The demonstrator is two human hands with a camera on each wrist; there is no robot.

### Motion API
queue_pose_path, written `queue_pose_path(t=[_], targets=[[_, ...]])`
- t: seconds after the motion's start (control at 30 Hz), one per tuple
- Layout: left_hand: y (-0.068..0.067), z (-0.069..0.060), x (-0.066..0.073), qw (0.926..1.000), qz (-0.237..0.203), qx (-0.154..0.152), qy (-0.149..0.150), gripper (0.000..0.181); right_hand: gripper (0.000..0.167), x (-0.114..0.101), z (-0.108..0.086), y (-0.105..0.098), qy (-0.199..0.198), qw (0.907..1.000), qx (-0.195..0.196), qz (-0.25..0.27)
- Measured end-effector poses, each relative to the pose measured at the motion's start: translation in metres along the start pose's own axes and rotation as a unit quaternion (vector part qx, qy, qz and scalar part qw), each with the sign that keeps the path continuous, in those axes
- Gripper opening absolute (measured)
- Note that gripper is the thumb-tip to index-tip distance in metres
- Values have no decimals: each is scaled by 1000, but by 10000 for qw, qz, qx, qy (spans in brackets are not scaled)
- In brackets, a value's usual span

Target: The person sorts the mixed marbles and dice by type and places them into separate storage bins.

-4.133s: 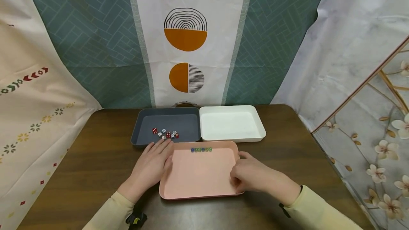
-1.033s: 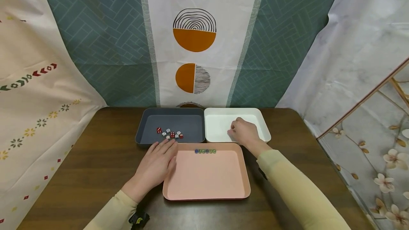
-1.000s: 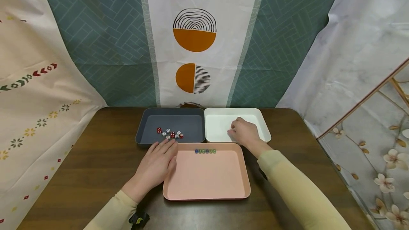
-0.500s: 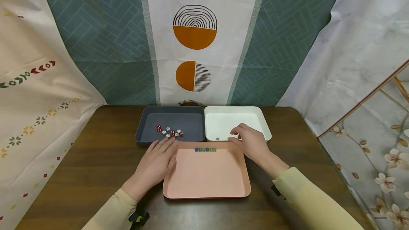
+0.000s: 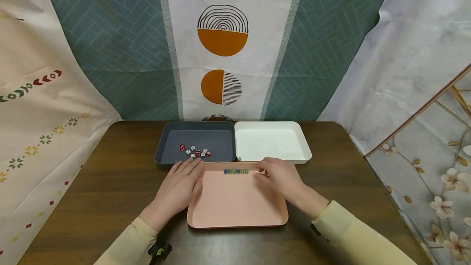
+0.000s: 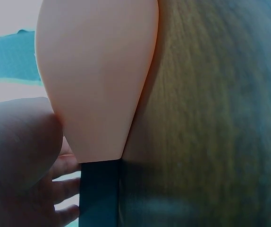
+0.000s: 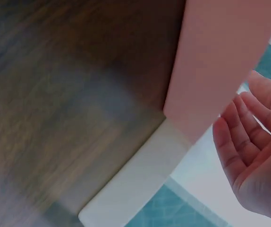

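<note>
A row of several blue and green marbles (image 5: pixel 236 171) lies along the far side of the pink tray (image 5: pixel 235 203). My left hand (image 5: pixel 178 189) rests on that tray's left side with fingers extended toward the dark grey tray. Over the pink tray's far right part is my right hand (image 5: pixel 281 178), its thumb and index finger close together just right of the row. Whether something sits between those fingertips is hidden. In the right wrist view, the other fingers (image 7: pixel 244 135) are bent. One small marble (image 5: pixel 240 158) shows at the white tray's near left corner.
Behind the pink tray, a dark grey tray (image 5: pixel 198 134) with several red and white dice (image 5: pixel 197 152) and a white tray (image 5: pixel 272 138) stand side by side. They are on a wooden table (image 5: pixel 110 199), with patterned cloth (image 5: pixel 220 52) hanging behind.
My right hand has come from inside the white tray back to the pink tray's far right part. A marble in the white tray has shifted left. My left hand stays in place.
</note>
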State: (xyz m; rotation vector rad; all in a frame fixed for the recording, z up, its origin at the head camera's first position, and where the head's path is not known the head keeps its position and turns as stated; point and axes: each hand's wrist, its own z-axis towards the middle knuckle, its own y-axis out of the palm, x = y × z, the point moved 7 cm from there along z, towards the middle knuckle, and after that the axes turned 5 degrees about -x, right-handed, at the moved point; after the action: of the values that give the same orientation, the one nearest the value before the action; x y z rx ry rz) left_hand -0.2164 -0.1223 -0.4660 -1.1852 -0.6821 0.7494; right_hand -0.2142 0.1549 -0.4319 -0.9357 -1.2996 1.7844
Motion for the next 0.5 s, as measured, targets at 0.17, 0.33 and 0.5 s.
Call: queue_pose_path(t=[0.17, 0.33, 0.5], targets=[[-1, 1, 0, 10000, -4, -2, -2, 52, 17, -6, 5, 14, -219, 9994, -176, -193], [-1, 1, 0, 10000, -21, -32, -26, 53, 22, -9, 10, 23, -363, 9986, -284, -262], [-1, 1, 0, 10000, -20, -19, -17, 52, 18, -11, 14, 28, -365, 9983, -288, -351]])
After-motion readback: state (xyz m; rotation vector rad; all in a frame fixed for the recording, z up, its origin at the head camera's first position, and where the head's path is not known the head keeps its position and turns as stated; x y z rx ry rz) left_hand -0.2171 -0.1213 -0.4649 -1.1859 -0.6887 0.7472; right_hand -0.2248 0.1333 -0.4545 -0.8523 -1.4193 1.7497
